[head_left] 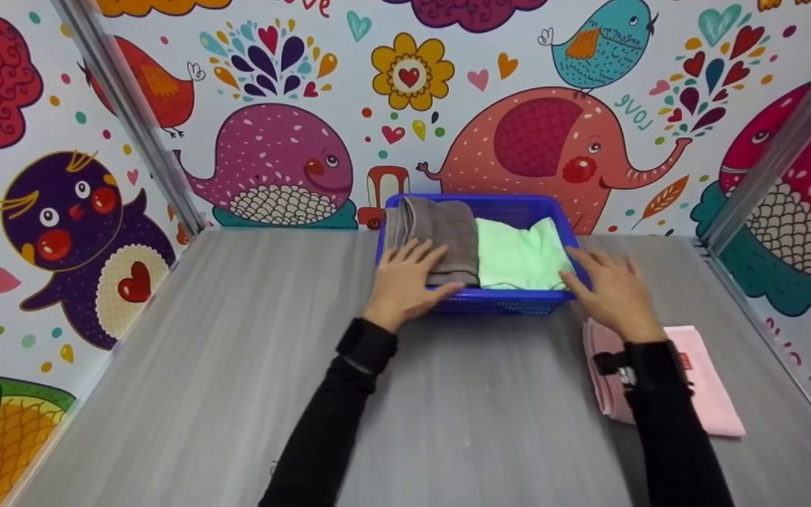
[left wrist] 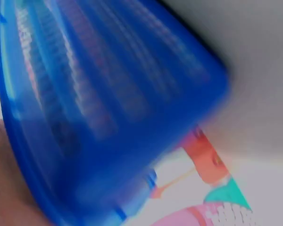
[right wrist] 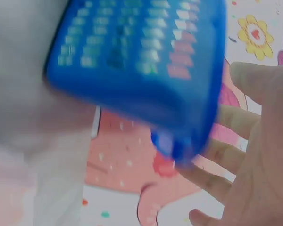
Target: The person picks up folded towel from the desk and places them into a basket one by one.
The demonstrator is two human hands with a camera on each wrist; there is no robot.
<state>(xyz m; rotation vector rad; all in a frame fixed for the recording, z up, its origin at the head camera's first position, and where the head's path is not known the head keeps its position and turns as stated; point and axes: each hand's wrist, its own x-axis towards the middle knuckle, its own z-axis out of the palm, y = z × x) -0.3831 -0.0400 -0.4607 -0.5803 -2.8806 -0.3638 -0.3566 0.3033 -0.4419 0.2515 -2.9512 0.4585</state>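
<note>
A blue plastic basket (head_left: 511, 301) with slotted walls stands at the back of the table. Folded grey-brown towels (head_left: 448, 236) fill its left half, and a light green towel (head_left: 518, 253) lies on the right. My left hand (head_left: 402, 285) is at the front left corner, fingers extended over the rim and the brown towel. At the right end, my right hand (head_left: 615, 296) has its fingers spread beside the rim. In the right wrist view its fingertips (right wrist: 203, 179) come close to the basket wall (right wrist: 127, 80); contact is unclear. The left wrist view is blurred.
Folded pink towels (head_left: 708, 387) lie on the grey table (head_left: 258, 338) at the right, partly under my right forearm. A wall printed with cartoon animals (head_left: 405, 155) rises right behind the basket. Metal posts (head_left: 145, 141) stand at the back corners.
</note>
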